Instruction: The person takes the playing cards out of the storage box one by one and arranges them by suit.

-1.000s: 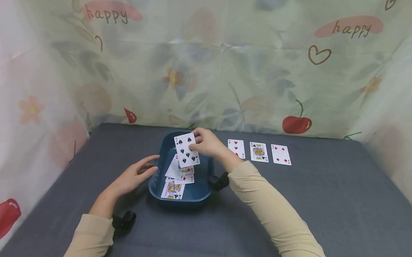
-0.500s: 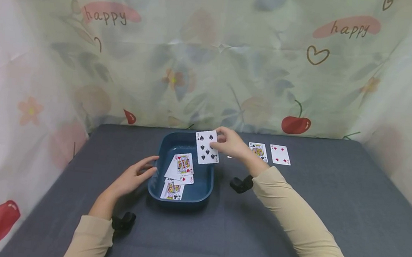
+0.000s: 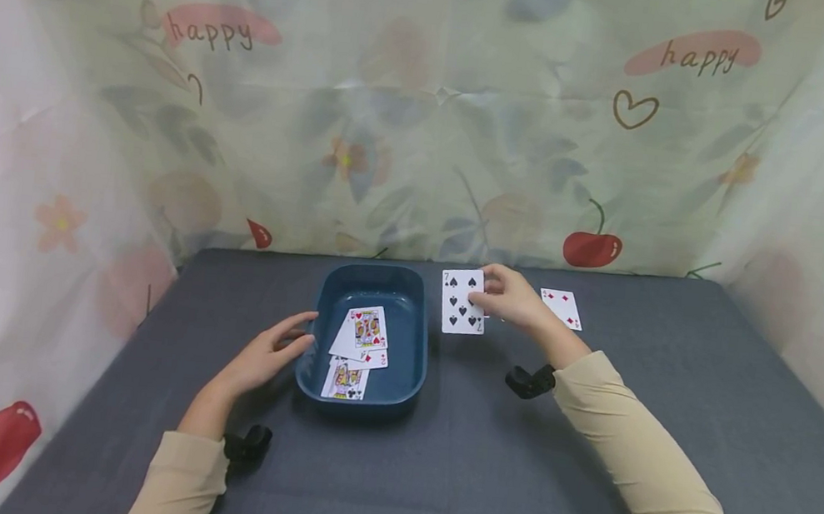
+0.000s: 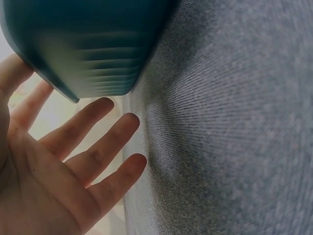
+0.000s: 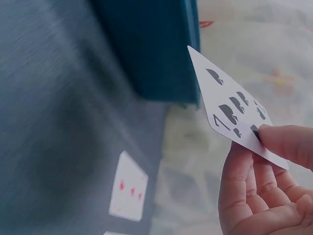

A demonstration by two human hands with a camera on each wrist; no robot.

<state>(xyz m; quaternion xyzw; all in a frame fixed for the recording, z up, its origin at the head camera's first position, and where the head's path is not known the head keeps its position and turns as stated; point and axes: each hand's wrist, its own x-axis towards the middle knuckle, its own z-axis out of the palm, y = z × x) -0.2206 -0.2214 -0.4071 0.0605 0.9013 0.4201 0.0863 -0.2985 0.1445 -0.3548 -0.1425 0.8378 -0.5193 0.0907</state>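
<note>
My right hand (image 3: 516, 299) pinches a seven of spades (image 3: 463, 303) between thumb and fingers, face up, to the right of a blue tray (image 3: 410, 374). In the right wrist view the seven (image 5: 230, 105) tilts over the table, with the thumb on its face. My left hand (image 3: 263, 359) rests at the tray's left rim with its fingers loosely spread. From the left wrist view, those fingers (image 4: 93, 161) lie along the tray's outer wall (image 4: 98, 58). Several overlapping cards lie inside the tray, among them a red face card (image 3: 368, 328) and a club face card (image 3: 345, 380).
A four of diamonds (image 3: 561, 310) lies face up at the back of the grey cloth-covered table (image 3: 387, 489). Cards to its left are mostly hidden by the right hand and the seven. One with red pips (image 5: 129, 188) shows in the right wrist view. Printed curtains (image 3: 438, 151) enclose the table.
My right hand has carried the seven of spades out of the tray to the right, uncovering the red face card. My left hand has stayed at the rim.
</note>
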